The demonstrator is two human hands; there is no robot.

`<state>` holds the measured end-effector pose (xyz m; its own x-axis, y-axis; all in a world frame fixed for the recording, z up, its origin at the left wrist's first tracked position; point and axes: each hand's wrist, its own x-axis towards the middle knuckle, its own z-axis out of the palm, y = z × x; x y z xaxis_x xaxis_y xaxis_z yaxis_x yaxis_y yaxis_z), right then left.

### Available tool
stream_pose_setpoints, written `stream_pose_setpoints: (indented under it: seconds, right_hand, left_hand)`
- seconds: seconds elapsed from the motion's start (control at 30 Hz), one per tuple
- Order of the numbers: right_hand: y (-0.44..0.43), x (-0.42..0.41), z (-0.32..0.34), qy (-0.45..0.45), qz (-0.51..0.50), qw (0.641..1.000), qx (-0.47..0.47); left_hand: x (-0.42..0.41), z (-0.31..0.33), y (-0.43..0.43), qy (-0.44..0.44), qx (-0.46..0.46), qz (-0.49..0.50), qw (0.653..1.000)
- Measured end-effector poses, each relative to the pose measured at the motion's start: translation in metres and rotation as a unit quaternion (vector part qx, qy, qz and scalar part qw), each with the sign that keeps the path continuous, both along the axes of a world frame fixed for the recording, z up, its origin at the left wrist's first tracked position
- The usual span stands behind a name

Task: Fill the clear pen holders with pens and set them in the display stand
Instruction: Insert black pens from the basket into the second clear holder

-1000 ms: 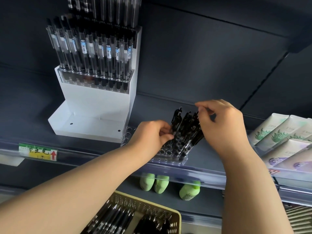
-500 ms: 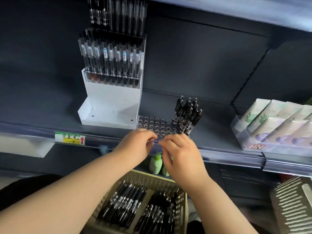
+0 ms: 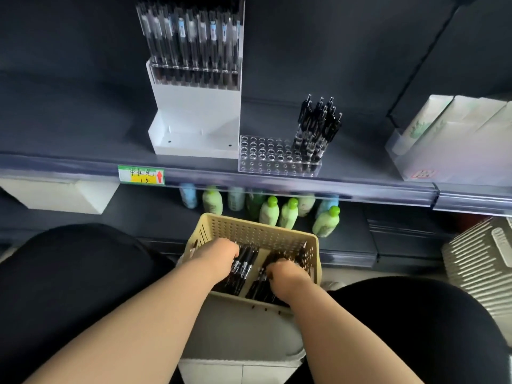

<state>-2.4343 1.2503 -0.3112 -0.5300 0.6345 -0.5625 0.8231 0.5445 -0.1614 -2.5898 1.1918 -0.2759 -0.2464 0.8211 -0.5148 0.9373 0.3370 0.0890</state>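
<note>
Beige perforated basket [image 3: 257, 231]; black pens [image 3: 318, 126]; white stand [image 3: 198, 106].

Fingers of left hand [image 3: 219, 254] and right hand [image 3: 286, 274] seemingly hidden among basket [image 3: 249, 228] pens [image 3: 245, 260]; display pens [image 3: 191, 31] cropped above.

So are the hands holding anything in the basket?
Cannot tell: left hand and right hand are among the pens in the basket, fingers hidden.

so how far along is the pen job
Done: one full holder sits high in the white stand. In hand: the clear holder on the shelf has pens only at its right end; left hand and right hand are in the basket of pens. Left: fill its empty holes, set it in the lower tray.
</note>
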Motion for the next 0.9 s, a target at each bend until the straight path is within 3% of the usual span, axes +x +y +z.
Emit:
stream_pose_setpoints:
  seconds: [0.23, 0.43, 0.57, 0.9]
  right_hand:
    - [0.004, -0.006, -0.012, -0.014, 0.029, 0.999, 0.004]
    - [0.002, -0.024, -0.028, 0.005, 0.136, 0.990, 0.029]
    - [0.006, -0.036, -0.041, 0.028, 0.192, 0.979, 0.059]
    - [0.005, -0.068, -0.061, -0.010, 0.202, 0.977, 0.072]
  left_hand:
    - [0.005, -0.025, -0.003, -0.039, -0.072, -0.023, 0.996]
    - [0.009, -0.048, 0.007, 0.018, -0.039, 0.031, 0.999]
    - [0.007, -0.067, 0.014, 0.032, -0.104, 0.098, 0.989]
    - [0.005, -0.088, 0.029, -0.005, -0.147, 0.166, 0.975]
